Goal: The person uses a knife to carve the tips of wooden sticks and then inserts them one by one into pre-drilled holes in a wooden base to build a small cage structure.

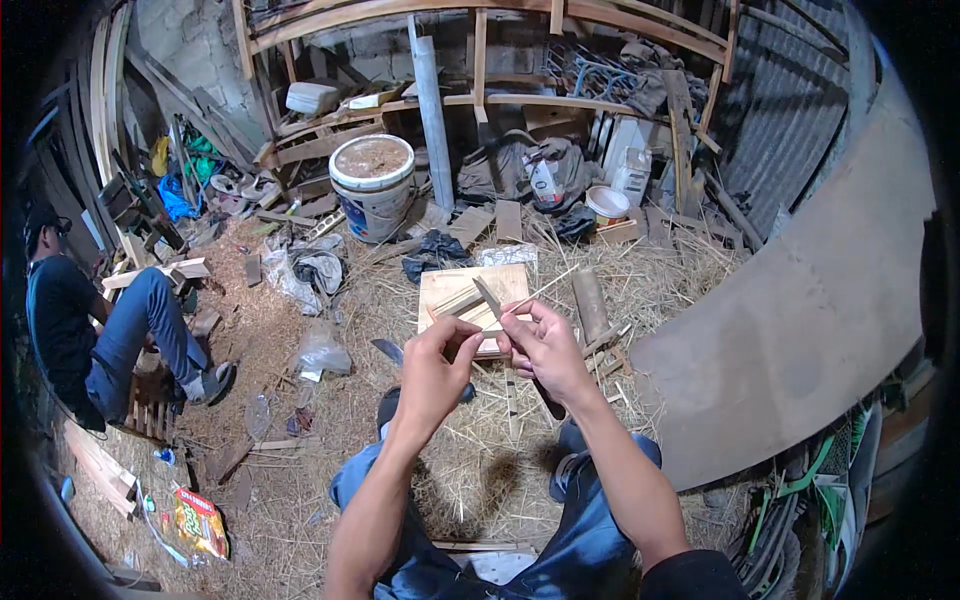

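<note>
The right hand (545,350) conceals the mid-section of the knife (487,298); the junction of blade and handle is not visible. The near end of the thin stick (548,288) is obscured at the fingers (contact with the left hand (432,362) cannot be confirmed). Both hands mask part of the wooden board (440,287). The dark sleeve (695,576) is cut off by the lower edge. The co-worker (68,305) has both hands obscured near the raised leg (150,312).

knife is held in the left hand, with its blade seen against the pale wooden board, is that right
Not quite: the head view shows the knife in the right hand, with its blade seen against the pale wooden board.
</note>
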{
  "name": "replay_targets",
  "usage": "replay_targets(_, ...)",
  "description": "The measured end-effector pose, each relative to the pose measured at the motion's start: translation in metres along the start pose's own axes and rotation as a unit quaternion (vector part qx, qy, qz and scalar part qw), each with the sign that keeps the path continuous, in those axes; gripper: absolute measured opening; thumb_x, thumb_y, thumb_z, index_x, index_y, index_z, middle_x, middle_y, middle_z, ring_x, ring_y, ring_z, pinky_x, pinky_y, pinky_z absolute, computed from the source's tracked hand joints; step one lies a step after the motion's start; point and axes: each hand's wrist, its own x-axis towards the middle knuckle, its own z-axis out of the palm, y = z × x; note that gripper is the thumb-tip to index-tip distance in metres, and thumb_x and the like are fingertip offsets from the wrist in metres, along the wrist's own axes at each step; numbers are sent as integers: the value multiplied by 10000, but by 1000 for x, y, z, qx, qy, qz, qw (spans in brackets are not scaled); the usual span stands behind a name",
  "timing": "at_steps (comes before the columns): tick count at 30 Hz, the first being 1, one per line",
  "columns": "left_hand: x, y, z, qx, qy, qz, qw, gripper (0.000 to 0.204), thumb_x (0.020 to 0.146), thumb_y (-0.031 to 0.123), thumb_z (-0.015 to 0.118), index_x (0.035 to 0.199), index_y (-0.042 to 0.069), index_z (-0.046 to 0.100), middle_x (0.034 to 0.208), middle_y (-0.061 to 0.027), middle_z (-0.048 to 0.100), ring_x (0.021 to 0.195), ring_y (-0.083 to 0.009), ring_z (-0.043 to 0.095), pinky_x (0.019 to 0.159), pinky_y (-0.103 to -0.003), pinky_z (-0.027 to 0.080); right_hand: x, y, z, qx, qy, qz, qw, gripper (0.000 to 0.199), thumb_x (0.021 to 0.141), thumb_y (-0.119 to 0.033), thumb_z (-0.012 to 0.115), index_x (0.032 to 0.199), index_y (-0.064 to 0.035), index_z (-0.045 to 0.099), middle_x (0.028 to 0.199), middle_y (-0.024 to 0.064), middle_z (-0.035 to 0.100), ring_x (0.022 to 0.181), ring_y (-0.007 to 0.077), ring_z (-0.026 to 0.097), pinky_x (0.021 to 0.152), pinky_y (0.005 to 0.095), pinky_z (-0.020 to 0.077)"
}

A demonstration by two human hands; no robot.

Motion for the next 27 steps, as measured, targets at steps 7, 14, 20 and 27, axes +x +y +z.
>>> replay_targets(7, 2, 8, -7, 7, -65, -24, 998, 96, 827, 59, 665, 882, -19, 659, 679, -60, 637, 608, -73, 558, 559, -242, 441, 1, -11, -15, -48, 13, 38, 998, 221, 923, -237, 599, 977, -29, 546, 671, 2, 548, 461, 25, 384, 394, 174, 291)
replay_targets(14, -2, -2, -7, -17, -68, -41, 997, 106, 840, 75, 661, 872, -26, 659, 651, -53, 633, 598, -71, 553, 549, -236, 435, 5, -15, -35, -2, 57, 2, 998, 196, 928, -215, 590, 921, -25, 543, 673, 5, 568, 447, 14, 376, 380, 164, 272)
replay_targets(20, 0, -3, -10, 8, -64, -47, 997, 115, 844, 82, 660, 874, -29, 657, 672, -56, 648, 615, -69, 573, 555, -243, 447, -1, 3, -6, -10, -33, 23, 999, 200, 926, -226, 593, 993, -47, 534, 664, 8, 555, 447, 27, 363, 389, 178, 269)
replay_targets(27, 2, 3, -12, -24, -91, -63, 994, 109, 840, 73, 661, 881, -28, 658, 703, -65, 660, 644, -79, 584, 590, -251, 463, 1, -4, -12, -32, -22, 46, 998, 194, 931, -219, 587, 968, -33, 545, 670, 7, 559, 449, 17, 365, 375, 174, 270)
